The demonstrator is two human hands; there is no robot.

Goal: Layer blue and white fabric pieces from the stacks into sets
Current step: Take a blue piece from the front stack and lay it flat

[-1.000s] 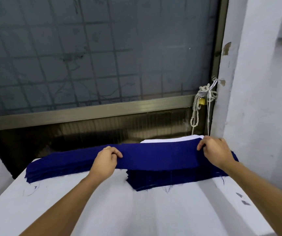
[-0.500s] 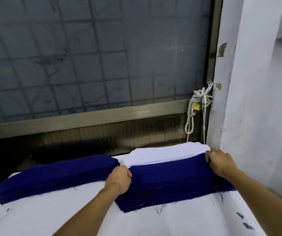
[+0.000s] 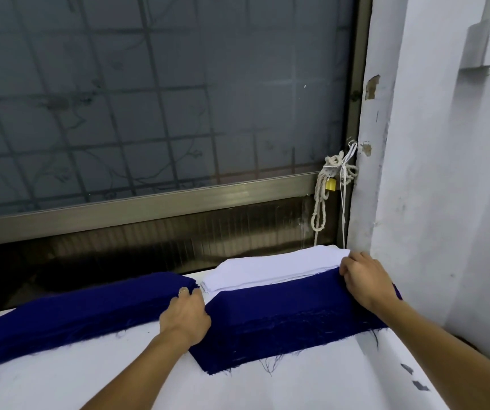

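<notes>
Head view: the top blue piece (image 3: 282,294) lies on the right-hand blue stack (image 3: 267,344). Our right hand (image 3: 366,279) pinches its far corner. Our left hand (image 3: 186,316) curls at its left end, grip hidden. It looks soft, light and fraying, so we lift by both ends. The wall (image 3: 445,202) crowds the right, and the tabletop (image 3: 297,386) opens toward us.

The blue cloth (image 3: 282,318) looks matt and woven, with frayed threads along its edge; the white cloth (image 3: 270,269) behind it is smooth, and the desk (image 3: 297,386) is matt white.
</notes>
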